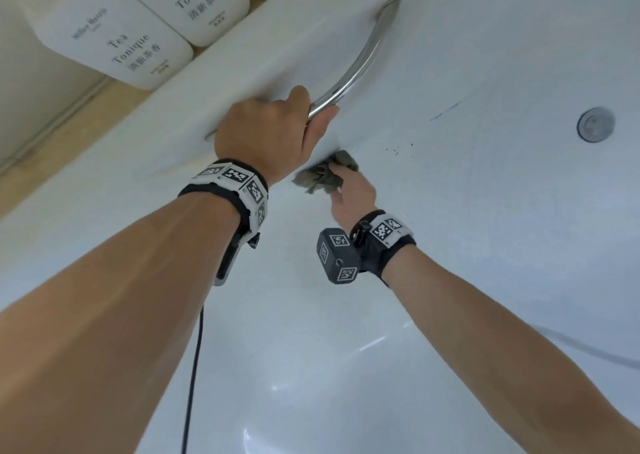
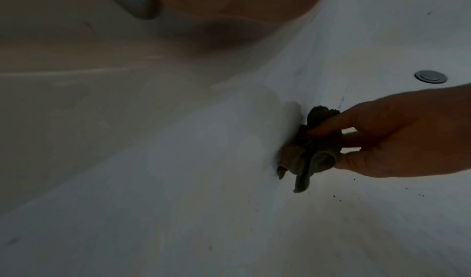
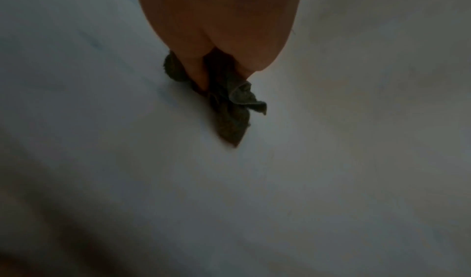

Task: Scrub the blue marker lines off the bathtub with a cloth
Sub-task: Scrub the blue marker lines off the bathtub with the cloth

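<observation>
One blue line (image 1: 445,111) remains on the tub (image 1: 485,245) wall, far right of our right hand (image 1: 351,195), which pinches the cloth (image 1: 323,173); our left hand (image 1: 273,131) grips the handle (image 1: 360,62).

Crumpled grey cloth (image 1: 323,173) against bathtub (image 1: 485,245) wall

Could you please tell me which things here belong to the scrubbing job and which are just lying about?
Job:
cloth, pressed by right hand
blue marker line
bathtub
grab handle, gripped by left hand

Lying about:
bottles
drain
dark specks
</observation>
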